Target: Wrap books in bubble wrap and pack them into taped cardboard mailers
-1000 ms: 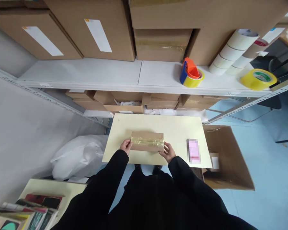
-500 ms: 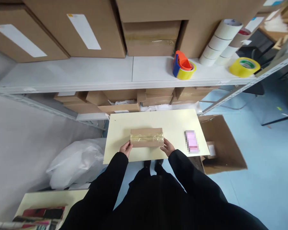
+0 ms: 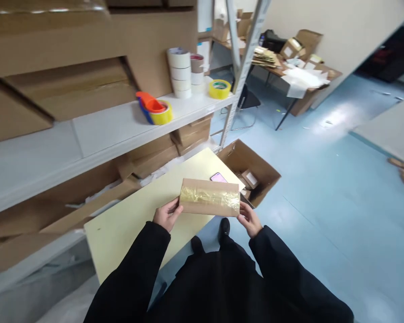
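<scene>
on my feed the biggest thing is the grey shelf (image 3: 104, 134), with cardboard cartons standing on it. the pale yellow table (image 3: 121, 237) runs at a slant below it, and at its far right end i see a big open carton (image 3: 264, 172) on the blue floor, small boxes inside. the taped box (image 3: 209, 197) is in front of me over the table's near edge, clear tape across its face; it looks raised, though i can't make out its underside. a stack of white rolls (image 3: 181, 74) and an orange-and-blue tape dispenser (image 3: 151, 105) sit on the shelf. my left hand (image 3: 167, 215) grips the box's left end, my right hand (image 3: 250, 219) its right end. a yellow tape roll (image 3: 218, 95) lies right of the stack. smallest is the phone (image 3: 217, 177) on the table, partly hidden behind the box.
</scene>
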`<action>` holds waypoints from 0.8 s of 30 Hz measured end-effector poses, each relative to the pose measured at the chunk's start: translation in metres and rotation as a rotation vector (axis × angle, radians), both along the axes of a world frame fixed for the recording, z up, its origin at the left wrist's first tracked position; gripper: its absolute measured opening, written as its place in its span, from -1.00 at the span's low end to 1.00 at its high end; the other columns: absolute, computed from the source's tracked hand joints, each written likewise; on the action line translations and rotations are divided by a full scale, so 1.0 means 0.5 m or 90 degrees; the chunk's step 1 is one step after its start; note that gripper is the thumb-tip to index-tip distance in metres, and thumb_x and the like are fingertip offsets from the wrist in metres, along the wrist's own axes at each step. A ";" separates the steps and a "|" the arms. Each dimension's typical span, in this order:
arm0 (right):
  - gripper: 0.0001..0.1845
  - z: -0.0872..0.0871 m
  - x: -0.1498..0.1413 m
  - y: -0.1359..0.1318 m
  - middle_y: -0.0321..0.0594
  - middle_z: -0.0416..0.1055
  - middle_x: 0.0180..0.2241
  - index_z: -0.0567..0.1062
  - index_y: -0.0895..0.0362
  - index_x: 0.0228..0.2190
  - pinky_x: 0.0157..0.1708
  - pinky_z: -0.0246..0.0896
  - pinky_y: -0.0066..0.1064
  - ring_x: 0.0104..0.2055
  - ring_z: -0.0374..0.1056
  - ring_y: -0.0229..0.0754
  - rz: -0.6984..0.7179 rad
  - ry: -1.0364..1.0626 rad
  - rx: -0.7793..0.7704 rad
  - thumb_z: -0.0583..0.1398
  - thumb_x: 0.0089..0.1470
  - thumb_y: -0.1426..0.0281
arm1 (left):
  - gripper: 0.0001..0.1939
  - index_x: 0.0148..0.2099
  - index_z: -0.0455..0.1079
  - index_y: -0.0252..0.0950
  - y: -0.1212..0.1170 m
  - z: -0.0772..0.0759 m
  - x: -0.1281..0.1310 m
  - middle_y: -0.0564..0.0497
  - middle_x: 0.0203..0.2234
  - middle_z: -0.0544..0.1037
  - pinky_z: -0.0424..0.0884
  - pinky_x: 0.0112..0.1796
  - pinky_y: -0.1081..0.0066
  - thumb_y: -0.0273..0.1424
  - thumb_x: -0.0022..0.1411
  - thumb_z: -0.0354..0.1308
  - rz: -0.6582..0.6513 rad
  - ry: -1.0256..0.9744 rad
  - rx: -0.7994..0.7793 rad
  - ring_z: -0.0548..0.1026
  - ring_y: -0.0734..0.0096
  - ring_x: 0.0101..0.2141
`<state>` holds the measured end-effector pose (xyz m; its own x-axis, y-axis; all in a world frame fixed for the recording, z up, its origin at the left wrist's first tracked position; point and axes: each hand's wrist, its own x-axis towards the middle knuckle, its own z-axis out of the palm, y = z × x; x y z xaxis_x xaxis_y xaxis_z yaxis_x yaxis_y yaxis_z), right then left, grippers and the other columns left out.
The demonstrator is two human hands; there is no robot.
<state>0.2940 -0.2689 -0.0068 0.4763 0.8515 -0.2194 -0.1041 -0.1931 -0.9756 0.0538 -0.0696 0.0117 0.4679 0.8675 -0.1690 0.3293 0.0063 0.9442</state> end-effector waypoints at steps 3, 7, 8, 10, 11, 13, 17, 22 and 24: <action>-0.45 0.012 0.089 -0.062 -0.07 0.36 -0.12 0.27 0.07 -0.09 -0.28 0.28 -0.27 -0.18 0.35 -0.07 -0.156 -0.023 0.002 0.18 -0.11 0.10 | -0.41 0.07 0.29 -0.41 0.012 0.037 0.159 -0.06 -0.13 0.48 0.34 -0.05 0.30 -0.24 -0.01 0.12 -0.184 0.008 0.037 0.45 0.20 -0.14; -0.45 -0.001 0.224 -0.114 -0.06 0.38 -0.16 0.29 0.11 -0.15 -0.23 0.28 -0.24 -0.20 0.36 -0.09 -0.297 -0.014 0.002 0.22 -0.15 0.10 | -0.48 0.09 0.27 -0.34 0.022 0.052 0.390 -0.01 -0.08 0.46 0.32 -0.05 0.38 -0.30 0.05 0.05 -0.397 0.049 0.112 0.43 0.32 -0.10; -0.46 -0.012 0.261 -0.120 -0.07 0.39 -0.17 0.29 0.12 -0.17 -0.22 0.28 -0.24 -0.19 0.36 -0.09 -0.324 -0.010 0.009 0.23 -0.17 0.10 | -0.50 0.07 0.29 -0.32 0.026 0.050 0.451 0.00 -0.12 0.48 0.34 -0.08 0.42 -0.33 0.05 0.05 -0.430 0.076 0.132 0.44 0.34 -0.12; -0.48 -0.045 0.336 -0.124 -0.08 0.39 -0.18 0.30 0.11 -0.19 -0.21 0.28 -0.23 -0.19 0.36 -0.10 -0.374 -0.007 0.022 0.24 -0.18 0.11 | -0.54 0.02 0.34 -0.29 0.037 0.039 0.572 0.01 -0.20 0.52 0.38 -0.16 0.47 -0.38 0.01 0.06 -0.469 0.157 0.169 0.48 0.37 -0.19; -0.48 -0.067 0.374 -0.121 -0.09 0.39 -0.18 0.30 0.11 -0.21 -0.22 0.29 -0.23 -0.20 0.36 -0.11 -0.392 -0.007 0.022 0.24 -0.20 0.12 | -0.55 -0.01 0.37 -0.27 0.045 0.029 0.630 0.01 -0.23 0.53 0.39 -0.19 0.48 -0.40 -0.02 0.08 -0.481 0.204 0.191 0.49 0.38 -0.24; -0.48 -0.120 0.449 -0.107 -0.12 0.39 -0.22 0.31 0.12 -0.25 -0.24 0.31 -0.23 -0.25 0.37 -0.13 -0.418 -0.005 0.000 0.26 -0.24 0.12 | -0.58 -0.08 0.41 -0.25 0.062 0.002 0.737 0.02 -0.27 0.53 0.39 -0.23 0.50 -0.43 -0.07 0.12 -0.508 0.289 0.225 0.50 0.39 -0.31; -0.49 -0.225 0.570 -0.056 -0.12 0.41 -0.30 0.34 0.16 -0.30 -0.28 0.33 -0.21 -0.34 0.39 -0.15 -0.434 -0.004 -0.106 0.26 -0.30 0.14 | -0.64 -0.16 0.46 -0.27 0.100 -0.078 0.895 0.01 -0.33 0.54 0.36 -0.24 0.53 -0.51 -0.09 0.11 -0.562 0.395 0.229 0.50 0.39 -0.33; -0.59 -0.306 0.642 0.014 -0.11 0.43 -0.26 0.36 0.15 -0.20 -0.18 0.31 -0.23 -0.23 0.40 -0.12 -0.359 -0.046 -0.156 0.15 -0.17 0.30 | -0.59 -0.12 0.44 -0.28 0.137 -0.169 0.990 0.00 -0.33 0.56 0.33 -0.19 0.49 -0.55 -0.12 0.15 -0.530 0.474 0.167 0.49 0.30 -0.24; -0.54 -0.325 0.648 0.028 -0.11 0.41 -0.19 0.33 0.14 -0.11 -0.12 0.28 -0.24 -0.14 0.37 -0.12 -0.299 -0.080 -0.138 0.11 -0.13 0.35 | -0.51 -0.02 0.37 -0.33 0.137 -0.188 1.006 -0.05 -0.23 0.54 0.32 -0.15 0.46 -0.54 -0.08 0.14 -0.516 0.474 0.142 0.46 0.27 -0.17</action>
